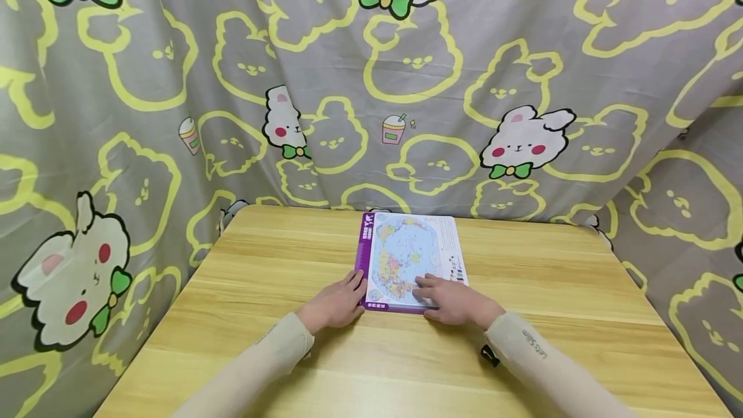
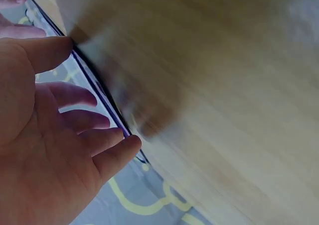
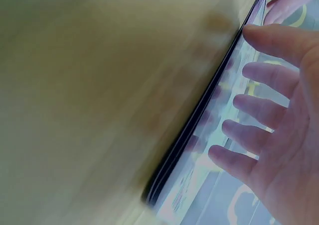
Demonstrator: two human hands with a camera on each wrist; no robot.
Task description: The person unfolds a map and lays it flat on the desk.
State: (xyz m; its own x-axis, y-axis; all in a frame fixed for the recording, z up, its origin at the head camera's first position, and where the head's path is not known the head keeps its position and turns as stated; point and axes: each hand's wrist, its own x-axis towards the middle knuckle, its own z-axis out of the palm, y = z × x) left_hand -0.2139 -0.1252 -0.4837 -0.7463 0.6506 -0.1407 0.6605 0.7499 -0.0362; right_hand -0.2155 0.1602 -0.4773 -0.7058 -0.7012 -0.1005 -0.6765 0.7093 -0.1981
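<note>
A flat world map board point(image 1: 411, 247) with a purple left and lower border lies on the table, towards its far side. At its lower left corner rests my left hand point(image 1: 338, 302), fingers fairly straight along the edge. My right hand point(image 1: 453, 300) lies over the lower right part, with spread fingers on the map face and the thumb by the near edge. In the left wrist view, the left thumb and fingertips meet the board's dark thin edge point(image 2: 102, 88). The right wrist view has the right fingers point(image 3: 259, 105) extended over the glossy surface, thumb at the edge.
The wooden table point(image 1: 278, 244) spreads around the board. Behind and at both sides hangs a grey curtain point(image 1: 325, 50) with yellow outlines and white cartoon animals. A small black object point(image 1: 489, 355) shows beneath the right sleeve point(image 1: 522, 340).
</note>
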